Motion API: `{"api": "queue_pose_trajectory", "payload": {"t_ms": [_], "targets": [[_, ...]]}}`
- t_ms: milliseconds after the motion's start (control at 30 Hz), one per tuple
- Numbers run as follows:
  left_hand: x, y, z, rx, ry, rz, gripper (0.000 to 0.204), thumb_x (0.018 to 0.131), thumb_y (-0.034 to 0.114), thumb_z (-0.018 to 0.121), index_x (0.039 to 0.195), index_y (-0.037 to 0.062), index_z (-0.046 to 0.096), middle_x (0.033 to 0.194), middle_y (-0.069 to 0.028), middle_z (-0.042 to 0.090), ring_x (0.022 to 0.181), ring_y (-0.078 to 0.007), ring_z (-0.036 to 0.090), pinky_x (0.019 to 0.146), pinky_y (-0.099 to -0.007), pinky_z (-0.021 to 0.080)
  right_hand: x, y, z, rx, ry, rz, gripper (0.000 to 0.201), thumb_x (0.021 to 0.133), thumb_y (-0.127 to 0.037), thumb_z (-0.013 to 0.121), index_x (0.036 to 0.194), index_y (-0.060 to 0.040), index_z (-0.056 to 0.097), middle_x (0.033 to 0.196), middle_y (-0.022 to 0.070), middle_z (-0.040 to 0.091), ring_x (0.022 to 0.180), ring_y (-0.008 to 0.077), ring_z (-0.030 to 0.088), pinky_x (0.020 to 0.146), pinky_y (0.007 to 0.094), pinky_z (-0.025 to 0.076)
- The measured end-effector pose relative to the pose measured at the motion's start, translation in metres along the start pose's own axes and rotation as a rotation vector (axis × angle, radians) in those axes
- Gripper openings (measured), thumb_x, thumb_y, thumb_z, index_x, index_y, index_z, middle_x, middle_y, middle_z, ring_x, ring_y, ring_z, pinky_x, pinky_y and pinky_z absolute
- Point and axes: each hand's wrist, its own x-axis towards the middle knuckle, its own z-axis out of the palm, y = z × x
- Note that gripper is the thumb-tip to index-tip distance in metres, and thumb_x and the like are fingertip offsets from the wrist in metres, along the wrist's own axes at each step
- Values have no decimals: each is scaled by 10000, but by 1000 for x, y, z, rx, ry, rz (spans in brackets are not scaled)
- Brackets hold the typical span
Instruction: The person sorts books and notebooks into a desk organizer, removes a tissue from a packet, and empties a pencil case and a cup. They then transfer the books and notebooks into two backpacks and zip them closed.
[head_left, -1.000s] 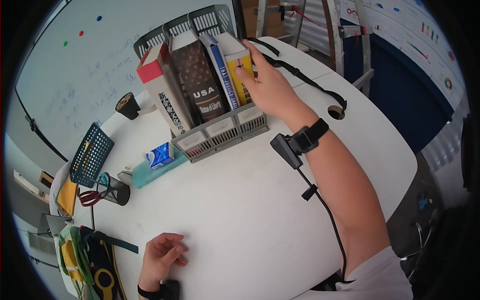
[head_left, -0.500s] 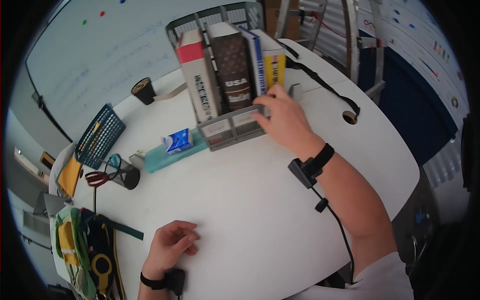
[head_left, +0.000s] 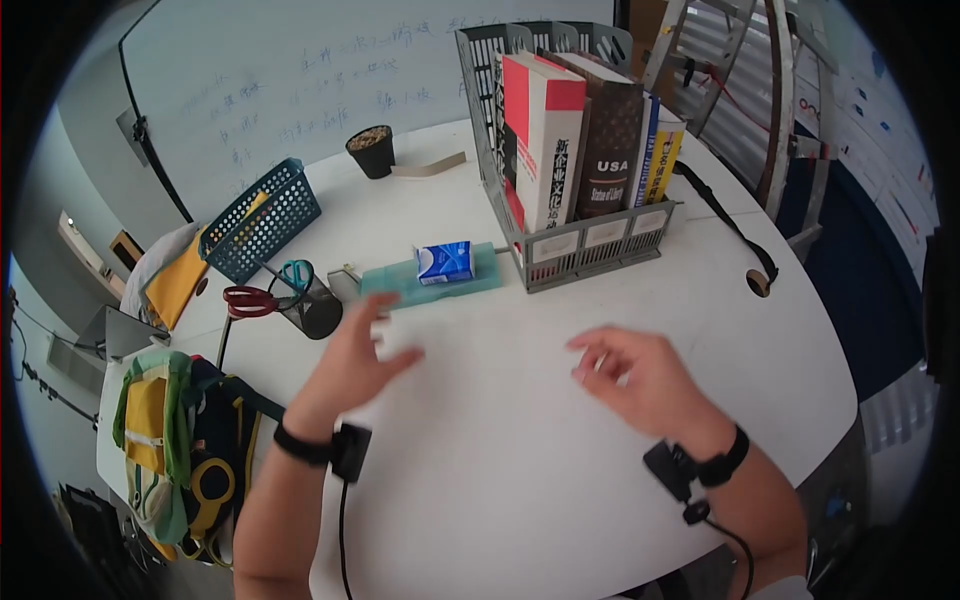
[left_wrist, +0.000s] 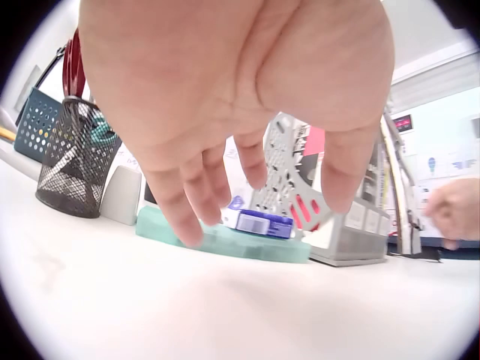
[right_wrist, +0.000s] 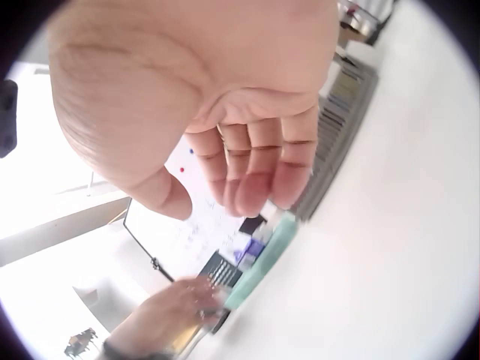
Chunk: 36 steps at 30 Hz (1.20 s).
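My left hand (head_left: 345,370) reaches over the table with its thumb spread apart and nothing in it. Its fingertips lie near the front left end of a flat teal case (head_left: 483,275). On that case rests a small blue and white packet (head_left: 445,262). In the left wrist view, the fingers (left_wrist: 174,202) overlap the case and come close to the packet. My right hand (head_left: 645,385), fingers loosely bent and empty, is above the table in front of a grey book rack (head_left: 590,262). Several books stand upright in the rack, among them a brown USA book (head_left: 610,145).
Left of the case stands a mesh pen cup (head_left: 318,310) with red-handled scissors (head_left: 250,302). Behind it are a blue perforated basket (head_left: 262,225) and a small black pot (head_left: 372,155). A green and navy backpack (head_left: 165,440) lies at the left edge. A black strap (head_left: 730,225) trails right of the rack.
My right hand has come away from the books and rack, back toward the table's middle. The left hand has moved forward toward the teal case and spread its thumb. The head view has turned left.
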Motion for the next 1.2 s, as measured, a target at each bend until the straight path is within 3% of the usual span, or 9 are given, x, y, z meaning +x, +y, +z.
{"api": "queue_pose_trajectory", "payload": {"t_ms": [100,233,367,567,667,800,900,967,1200], "targets": [[55,1,3,-38,116,-11,877,878,216,875,1607,78,406,1621,-164,490,1452,-362,529,1149,-501,481,-28,-3,44,150,-148,34,279,963,-180,801,1207,-57,739,825,12,701,688,78,629,682,253,543],[94,10,19,-8,37,70,983,845,229,879,1667,98,358,1622,-183,500,1452,-373,532,1196,-488,436,-26,10,57,219,-257,61,269,1010,-81,733,1272,-24,717,905,-4,701,725,44,625,702,222,533],[102,10,25,200,-49,143,781,786,185,885,1495,45,590,1365,-189,691,1322,-341,634,1140,-403,485,-15,32,40,573,-277,207,299,1068,-79,656,1353,10,664,1002,36,698,846,87,666,785,254,567],[27,28,16,107,58,228,596,738,121,889,1295,48,691,1148,-164,733,1046,-333,729,942,-399,583,-18,42,48,541,-270,60,421,1062,-167,702,1440,-16,597,1113,63,670,992,110,693,892,255,582],[-43,46,-2,84,-127,257,504,692,100,924,1139,55,697,1099,-146,740,1008,-316,737,887,-375,597,-21,33,58,453,-213,-2,492,1057,-195,717,1490,-26,556,1182,101,677,1039,174,719,944,293,583],[-113,43,-7,78,-242,329,356,642,100,980,846,67,690,1130,-136,735,974,-307,745,816,-386,623,-29,9,87,574,-445,74,572,1067,-222,708,1555,-28,481,1323,155,657,1122,204,705,996,331,565],[-139,33,-6,86,-128,362,370,638,103,988,821,68,668,1164,-142,732,981,-320,747,824,-394,627,-17,-27,125,495,-623,147,557,1082,-265,691,1546,-31,490,1280,172,681,1115,189,685,990,321,544],[-144,25,-5,63,-70,388,384,636,105,993,810,67,653,1202,-151,726,991,-325,748,840,-405,628,-3,-32,145,314,-511,-159,510,1078,-265,695,1495,-21,534,1199,151,710,1061,189,687,939,321,555],[-138,-3,-14,-10,218,216,248,733,121,929,933,48,802,1223,-173,733,1050,-323,737,858,-405,581,7,-25,154,590,-548,93,456,1049,-172,717,1444,-15,554,1210,73,687,996,121,681,823,282,627]]}}
